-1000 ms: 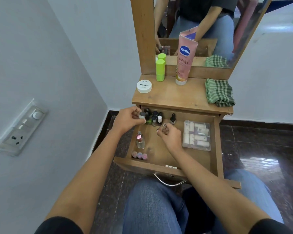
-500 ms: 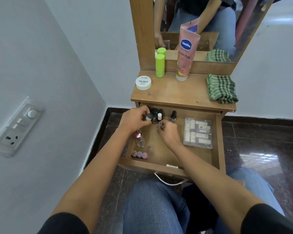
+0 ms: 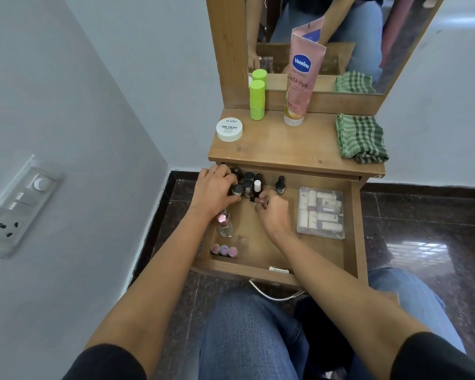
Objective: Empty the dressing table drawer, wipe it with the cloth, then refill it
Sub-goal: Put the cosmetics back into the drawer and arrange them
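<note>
Pale grey walls (image 3: pixel 121 78) are meeting in a corner behind the wooden dressing-table counter (image 3: pixel 285 149), and a dark polished stone floor (image 3: pixel 422 215) is shining on either side of it. I am sitting in front of the counter, with its wooden drawer (image 3: pixel 353 229) standing pulled out over my knees.

My left hand (image 3: pixel 215 192) is reaching into the back left corner of the drawer, fingers curled over and thumb pressing against a small nail-polish bottle with a dark teal cap (image 3: pixel 237 190). My right hand (image 3: pixel 274 212) is just beside it, fingertips pinching a small brownish nail-polish bottle (image 3: pixel 261 200) that is lying on its side.

Behind both hands a cluster of dark upright nail-polish bottles (image 3: pixel 249 181) is standing against the drawer's back wall, and a lone black-capped bottle (image 3: pixel 280 185) is standing apart to their right. A clear plastic box of small white tubes (image 3: pixel 321 212) is lying on the right of the drawer floor. Near my left wrist a clear glass bottle with a pink cap (image 3: pixel 224 224) is standing, and three small pink and lilac caps (image 3: pixel 224 250) are sitting in the front left corner.

Up on the counter, a folded green checked cloth (image 3: pixel 361 138) is lying at the right edge, well apart from my hands. A pink Vaseline tube (image 3: pixel 300 78) and a lime-green cylindrical bottle (image 3: pixel 257 100) are standing against the mirror frame (image 3: pixel 225 50), with a round white tub (image 3: pixel 229 129) at the left.
</note>
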